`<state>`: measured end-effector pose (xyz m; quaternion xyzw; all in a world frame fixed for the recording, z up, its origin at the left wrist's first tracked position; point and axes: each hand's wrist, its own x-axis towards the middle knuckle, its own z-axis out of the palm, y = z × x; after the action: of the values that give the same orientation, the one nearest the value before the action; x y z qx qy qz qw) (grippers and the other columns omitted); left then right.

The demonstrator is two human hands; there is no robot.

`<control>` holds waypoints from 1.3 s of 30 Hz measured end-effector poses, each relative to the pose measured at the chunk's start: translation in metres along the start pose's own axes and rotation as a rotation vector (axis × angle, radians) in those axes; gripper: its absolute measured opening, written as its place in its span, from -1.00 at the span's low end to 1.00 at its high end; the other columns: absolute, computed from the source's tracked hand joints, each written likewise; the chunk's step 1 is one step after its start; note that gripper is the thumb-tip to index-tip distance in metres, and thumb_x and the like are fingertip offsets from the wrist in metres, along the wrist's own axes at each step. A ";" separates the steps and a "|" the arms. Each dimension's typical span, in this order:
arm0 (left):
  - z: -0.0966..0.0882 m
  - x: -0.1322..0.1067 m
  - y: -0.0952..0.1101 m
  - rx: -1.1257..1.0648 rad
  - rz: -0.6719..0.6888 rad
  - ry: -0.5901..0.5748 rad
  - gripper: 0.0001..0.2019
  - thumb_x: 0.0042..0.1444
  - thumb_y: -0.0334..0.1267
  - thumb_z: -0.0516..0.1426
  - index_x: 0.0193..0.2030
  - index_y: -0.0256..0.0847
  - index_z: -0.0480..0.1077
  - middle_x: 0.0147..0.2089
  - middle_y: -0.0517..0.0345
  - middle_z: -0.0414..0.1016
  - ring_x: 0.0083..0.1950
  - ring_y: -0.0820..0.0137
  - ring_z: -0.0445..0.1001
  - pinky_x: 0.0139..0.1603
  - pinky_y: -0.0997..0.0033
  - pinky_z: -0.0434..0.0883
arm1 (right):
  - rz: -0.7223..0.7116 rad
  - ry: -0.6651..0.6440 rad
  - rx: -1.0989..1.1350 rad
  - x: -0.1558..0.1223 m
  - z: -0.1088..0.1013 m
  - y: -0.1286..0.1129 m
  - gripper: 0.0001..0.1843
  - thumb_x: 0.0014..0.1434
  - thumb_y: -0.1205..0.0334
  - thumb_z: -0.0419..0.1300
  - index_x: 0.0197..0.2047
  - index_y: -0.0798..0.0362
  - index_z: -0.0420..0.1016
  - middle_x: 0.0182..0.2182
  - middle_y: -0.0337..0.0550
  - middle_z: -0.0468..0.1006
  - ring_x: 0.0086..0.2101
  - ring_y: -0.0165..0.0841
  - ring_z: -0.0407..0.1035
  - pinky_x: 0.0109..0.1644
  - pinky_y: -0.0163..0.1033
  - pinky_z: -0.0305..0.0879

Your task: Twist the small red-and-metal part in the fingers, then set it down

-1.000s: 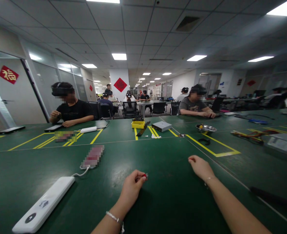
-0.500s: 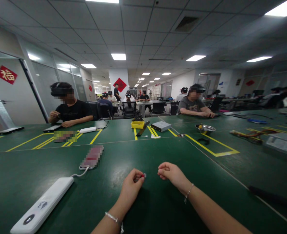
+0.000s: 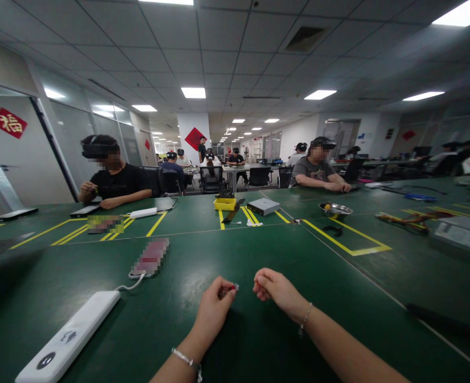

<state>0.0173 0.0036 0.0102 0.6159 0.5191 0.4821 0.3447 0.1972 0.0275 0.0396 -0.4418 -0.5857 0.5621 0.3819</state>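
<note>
My left hand [image 3: 217,300] is closed low over the green tabletop [image 3: 171,319], thumb against the curled fingers. A small red and clear shiny piece [image 3: 236,287] pokes out at the fingertips; it is too small to name. To its right, a short gap away, my right hand [image 3: 277,290] has its fingers curled together. Whatever lies between those fingers, if anything, is hidden. Each wrist wears a thin bracelet.
On the left lie a white power bank [image 3: 71,338] and a cabled phone [image 3: 150,258]. Farther off are a yellow bin [image 3: 224,204], a grey metal box [image 3: 263,206], a steel bowl [image 3: 340,210] and a dark curved piece [image 3: 332,231]. Two people sit across the table.
My right hand has shifted slightly left and down, its fingers curling more. My left hand stays nearly still with the small piece. A dark blurred shape has entered at the left edge.
</note>
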 end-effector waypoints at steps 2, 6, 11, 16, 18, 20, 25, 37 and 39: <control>0.000 0.001 -0.002 -0.013 0.005 0.018 -0.87 -0.06 -0.22 0.07 -0.41 -0.24 0.31 -0.49 0.24 0.36 -0.46 0.49 0.29 -0.41 0.51 0.22 | 0.000 0.015 0.018 0.000 0.000 -0.001 -0.78 -0.02 0.10 0.06 -0.45 0.10 0.28 -0.58 -0.27 0.41 -0.59 -0.51 0.26 -0.49 -0.34 0.16; 0.000 0.002 -0.001 -0.044 -0.002 0.022 -0.90 -0.10 -0.27 0.08 -0.40 -0.22 0.29 -0.44 0.21 0.39 -0.41 0.46 0.34 -0.37 0.49 0.25 | 0.031 0.033 0.086 0.001 0.002 0.000 -0.78 -0.12 0.15 0.17 -0.42 0.10 0.29 -0.58 -0.28 0.41 -0.59 -0.51 0.25 -0.48 -0.34 0.15; 0.000 0.002 0.004 -0.023 -0.034 0.020 -0.84 -0.13 -0.30 0.08 -0.34 -0.21 0.33 -0.39 0.19 0.42 -0.38 0.44 0.37 -0.33 0.47 0.27 | 0.044 0.050 0.108 0.004 0.002 0.008 -0.81 -0.23 0.28 0.24 -0.47 0.14 0.36 -0.61 -0.29 0.40 -0.58 -0.52 0.23 -0.44 -0.34 0.15; -0.001 0.003 0.005 0.015 -0.014 0.008 -0.86 -0.13 -0.31 0.07 -0.36 -0.20 0.36 -0.43 0.23 0.40 -0.38 0.45 0.35 -0.32 0.48 0.26 | 0.030 0.096 0.053 0.007 0.001 0.013 -0.77 -0.14 0.27 0.18 -0.34 0.16 0.44 -0.55 -0.23 0.43 -0.54 -0.51 0.24 -0.41 -0.32 0.17; -0.002 0.002 0.004 0.019 -0.006 0.001 -0.86 -0.12 -0.31 0.07 -0.36 -0.20 0.36 -0.43 0.23 0.40 -0.37 0.44 0.35 -0.31 0.48 0.25 | 0.014 0.115 0.040 0.007 0.002 0.011 -0.74 -0.11 0.26 0.16 -0.29 0.16 0.44 -0.52 -0.21 0.45 -0.53 -0.50 0.25 -0.40 -0.32 0.18; -0.002 0.002 0.004 0.030 -0.010 -0.001 -0.87 -0.12 -0.30 0.07 -0.37 -0.20 0.37 -0.43 0.23 0.40 -0.38 0.44 0.34 -0.32 0.48 0.24 | 0.015 0.136 0.063 0.006 0.003 0.009 -0.72 -0.12 0.27 0.18 -0.27 0.14 0.42 -0.50 -0.21 0.45 -0.53 -0.50 0.26 -0.40 -0.32 0.19; -0.002 0.001 0.005 0.051 -0.033 0.050 -0.86 -0.13 -0.27 0.09 -0.38 -0.20 0.38 -0.46 0.24 0.40 -0.42 0.44 0.32 -0.37 0.48 0.22 | 0.043 0.130 0.195 0.006 0.004 0.009 -0.79 -0.13 0.22 0.20 -0.37 0.14 0.39 -0.49 -0.17 0.46 -0.52 -0.49 0.28 -0.39 -0.32 0.22; 0.001 -0.007 0.013 0.257 0.131 0.051 -0.89 -0.08 -0.27 0.06 -0.37 -0.16 0.37 -0.42 0.21 0.42 -0.38 0.41 0.34 -0.33 0.43 0.24 | 0.069 0.070 0.379 -0.002 0.023 0.007 -0.75 -0.24 0.25 0.29 -0.41 0.13 0.43 -0.45 -0.17 0.47 -0.46 -0.48 0.31 -0.31 -0.31 0.22; 0.002 -0.009 0.013 0.309 0.159 0.043 -0.90 -0.07 -0.28 0.06 -0.38 -0.15 0.37 -0.41 0.20 0.42 -0.36 0.40 0.34 -0.33 0.43 0.24 | 0.066 0.073 0.371 -0.003 0.028 0.008 -0.76 -0.25 0.26 0.29 -0.42 0.14 0.44 -0.49 -0.19 0.48 -0.49 -0.49 0.30 -0.34 -0.33 0.21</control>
<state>0.0236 -0.0076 0.0196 0.6901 0.5440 0.4354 0.1955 0.1721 0.0153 0.0292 -0.4029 -0.4432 0.6562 0.4591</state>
